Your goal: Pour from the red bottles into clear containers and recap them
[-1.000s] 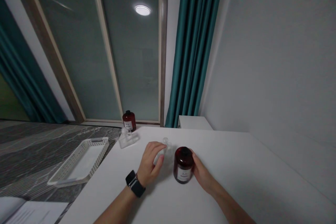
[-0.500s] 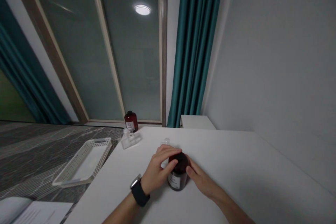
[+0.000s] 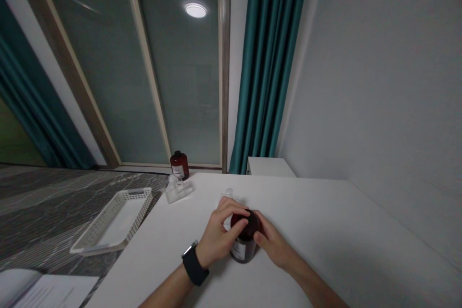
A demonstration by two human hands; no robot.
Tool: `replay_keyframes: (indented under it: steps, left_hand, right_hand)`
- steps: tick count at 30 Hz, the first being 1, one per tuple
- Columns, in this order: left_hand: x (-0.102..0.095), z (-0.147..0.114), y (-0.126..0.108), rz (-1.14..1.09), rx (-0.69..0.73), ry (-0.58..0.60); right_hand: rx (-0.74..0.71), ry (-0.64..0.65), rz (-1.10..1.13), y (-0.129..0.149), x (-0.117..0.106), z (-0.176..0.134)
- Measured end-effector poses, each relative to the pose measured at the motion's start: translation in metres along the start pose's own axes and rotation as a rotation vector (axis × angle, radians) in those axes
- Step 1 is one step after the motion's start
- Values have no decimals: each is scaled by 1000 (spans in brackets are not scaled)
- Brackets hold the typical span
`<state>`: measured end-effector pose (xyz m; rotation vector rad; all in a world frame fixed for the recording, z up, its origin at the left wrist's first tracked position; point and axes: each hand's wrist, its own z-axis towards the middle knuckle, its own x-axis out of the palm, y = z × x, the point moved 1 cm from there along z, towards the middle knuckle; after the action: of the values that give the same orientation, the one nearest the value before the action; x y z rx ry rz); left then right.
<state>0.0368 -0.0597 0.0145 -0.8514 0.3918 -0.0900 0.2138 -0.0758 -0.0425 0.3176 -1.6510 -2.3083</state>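
Observation:
A dark brown bottle with a pale label stands upright on the white table, between my hands. My left hand, with a black-strapped watch at the wrist, reaches over the bottle's top. Its thumb and fingers close around the dark cap, which they mostly hide. My right hand wraps the right side of the bottle, thumb in front and fingers behind. Just beyond my left hand, a clear plastic piece is partly covered by the fingers.
Another brown bottle stands at the table's far left corner, beside a clear container. Left of the white table lie a white perforated basket and an open book. A white cabinet stands behind the table.
My left hand's fingers have turned slightly about the bottle's top, and less of the cap shows. The right hand stays on the bottle's side. The view has shifted very slightly.

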Motion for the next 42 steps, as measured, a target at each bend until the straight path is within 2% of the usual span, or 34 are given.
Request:
replay_keyframes:
  steps: [4,6,12,15,17,20,23,27,32,40,42]
  left_hand:
    - [0,-1,4,30,-59,-58]
    - [-3,-2,6,20,-63,-47]
    - [-23,-3,8,-3,-47,185]
    - [-25,-5,11,-28,-46,242]
    - [-21,-8,12,-54,-56,235]
    - [-10,-13,12,-110,-90,200]
    - [1,-17,12,-133,-115,162]
    - [5,-19,12,-112,-57,109]
    - [5,-20,12,-68,18,78]
    - [9,-23,14,-51,31,65]
    - [10,-23,14,-30,35,53]
  right_hand:
    - [12,25,-13,5,0,0]
    - [19,45,-16,9,0,-1]
    - [20,87,-58,15,-7,-6]
    - [-1,82,-74,14,-12,-8]
    - [-31,-12,-108,13,-15,-7]
    - [-151,-224,-222,13,-14,-6]
    - [-292,-334,-341,20,-6,-5]
    - [-350,-376,-415,29,5,-6]
    - [-330,-382,-390,29,7,-8]
    - [-278,-282,-298,33,11,-15]
    - [-278,-297,-315,33,11,-15]
